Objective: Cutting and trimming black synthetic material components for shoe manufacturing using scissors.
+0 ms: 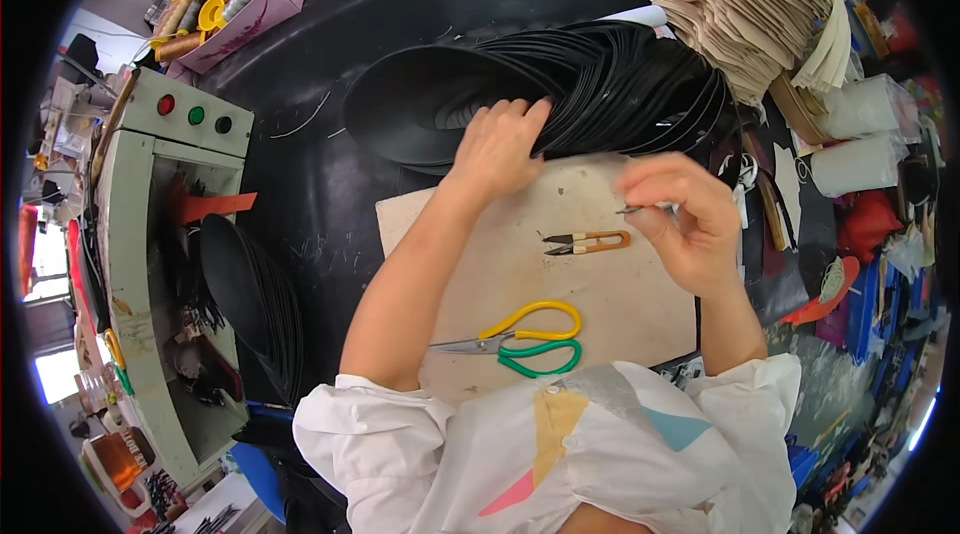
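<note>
A fanned stack of thin black oval pieces (620,84) lies along the far side of a beige board. My left hand (503,149) is at its near edge, fingers curled over the pieces and closed on them. To the right, my right hand (690,214) hovers above the board, slightly blurred. Its thumb and forefinger pinch a small dark thing too small to name. Thread snips (588,243) with a brownish handle lie below, between the hands. Nearer to me rest scissors (520,339) with one yellow and one green handle.
The beige board (450,254) lies on a black tabletop (310,164). At left stands a pale metal cabinet (130,194) with buttons, beside more black oval pieces (250,299). A box of thread spools (215,14) sits far left; stacked beige sheets (740,4) stand far right.
</note>
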`<action>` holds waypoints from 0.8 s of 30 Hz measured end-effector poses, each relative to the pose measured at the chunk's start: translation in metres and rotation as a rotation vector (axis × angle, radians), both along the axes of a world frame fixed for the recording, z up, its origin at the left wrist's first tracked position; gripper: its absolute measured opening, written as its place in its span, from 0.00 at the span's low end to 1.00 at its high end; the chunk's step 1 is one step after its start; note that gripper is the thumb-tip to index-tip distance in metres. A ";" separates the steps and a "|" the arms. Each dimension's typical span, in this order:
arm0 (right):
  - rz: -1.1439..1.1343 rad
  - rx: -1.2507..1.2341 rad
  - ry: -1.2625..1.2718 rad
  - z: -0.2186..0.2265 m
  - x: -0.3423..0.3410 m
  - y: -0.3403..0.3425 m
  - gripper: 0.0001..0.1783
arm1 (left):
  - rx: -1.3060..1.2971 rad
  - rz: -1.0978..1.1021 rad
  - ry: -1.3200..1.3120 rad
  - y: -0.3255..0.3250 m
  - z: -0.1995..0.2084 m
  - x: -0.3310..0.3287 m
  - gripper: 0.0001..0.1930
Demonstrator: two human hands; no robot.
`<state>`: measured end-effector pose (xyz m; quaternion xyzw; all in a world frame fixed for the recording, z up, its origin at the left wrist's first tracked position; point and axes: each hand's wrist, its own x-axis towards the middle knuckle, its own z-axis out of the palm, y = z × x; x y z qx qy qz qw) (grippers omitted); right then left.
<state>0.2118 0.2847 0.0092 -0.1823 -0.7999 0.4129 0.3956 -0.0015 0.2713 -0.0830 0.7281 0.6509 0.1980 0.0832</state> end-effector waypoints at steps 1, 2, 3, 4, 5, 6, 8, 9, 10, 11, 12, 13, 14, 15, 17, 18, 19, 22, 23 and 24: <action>-0.009 -0.049 -0.022 -0.002 0.005 -0.005 0.07 | 0.038 -0.036 0.031 -0.005 -0.003 -0.006 0.26; -0.015 -0.098 -0.043 -0.005 0.011 -0.008 0.06 | 0.062 -0.048 0.054 -0.011 -0.004 -0.018 0.25; -0.024 -0.153 -0.061 -0.007 0.017 -0.010 0.04 | 0.081 -0.061 0.080 -0.019 -0.004 -0.033 0.25; -0.002 -0.113 -0.054 -0.009 0.023 -0.006 0.03 | 0.063 0.008 0.066 -0.027 -0.003 -0.046 0.23; -0.025 -0.138 -0.115 -0.008 0.025 -0.007 0.03 | 0.049 0.054 0.085 -0.040 -0.004 -0.066 0.23; -0.043 -0.156 -0.171 -0.006 0.025 -0.010 0.03 | 0.154 0.116 0.047 -0.055 -0.011 -0.081 0.21; -0.046 -0.064 -0.164 -0.018 0.022 -0.009 0.04 | 0.128 0.284 -0.192 -0.069 -0.012 -0.094 0.19; -0.033 -0.197 -0.186 -0.019 0.019 -0.012 0.04 | -0.003 0.390 -0.395 -0.070 -0.005 -0.095 0.20; -0.019 -0.330 -0.208 -0.019 0.018 -0.018 0.04 | -0.135 0.494 -0.598 -0.071 0.000 -0.096 0.22; -0.002 -0.466 -0.231 -0.019 0.016 -0.023 0.05 | -0.167 0.524 -0.694 -0.074 0.002 -0.094 0.21; 0.014 -0.592 -0.242 -0.015 0.011 -0.028 0.05 | -0.198 0.552 -0.791 -0.077 0.003 -0.090 0.21; 0.019 -0.539 -0.231 -0.016 0.004 -0.031 0.05 | -0.230 0.578 -0.888 -0.080 0.003 -0.089 0.22; 0.028 -0.484 -0.222 -0.015 -0.003 -0.034 0.05 | -0.235 0.578 -1.081 -0.087 0.000 -0.092 0.16; 0.036 -0.429 -0.213 -0.015 -0.010 -0.037 0.05 | -0.145 0.622 -1.152 -0.093 -0.001 -0.092 0.15; 0.051 -0.414 -0.233 -0.013 -0.017 -0.042 0.05 | 0.039 0.693 -1.291 -0.098 0.000 -0.087 0.12; 0.054 -0.403 -0.244 -0.012 -0.019 -0.043 0.05 | 0.189 0.707 -1.369 -0.102 0.005 -0.089 0.10; 0.059 -0.393 -0.254 -0.011 -0.021 -0.044 0.05 | 0.343 0.778 -1.396 -0.109 0.014 -0.088 0.09; 0.047 -0.418 -0.307 -0.004 -0.015 -0.042 0.05 | 0.385 0.696 -1.099 -0.137 0.047 -0.065 0.09; 0.051 -0.395 -0.286 -0.002 -0.014 -0.041 0.05 | 0.353 0.647 -1.076 -0.143 0.055 -0.047 0.08; 0.071 -0.377 -0.268 -0.001 -0.017 -0.042 0.05 | 0.273 0.585 -1.157 -0.155 0.064 -0.030 0.06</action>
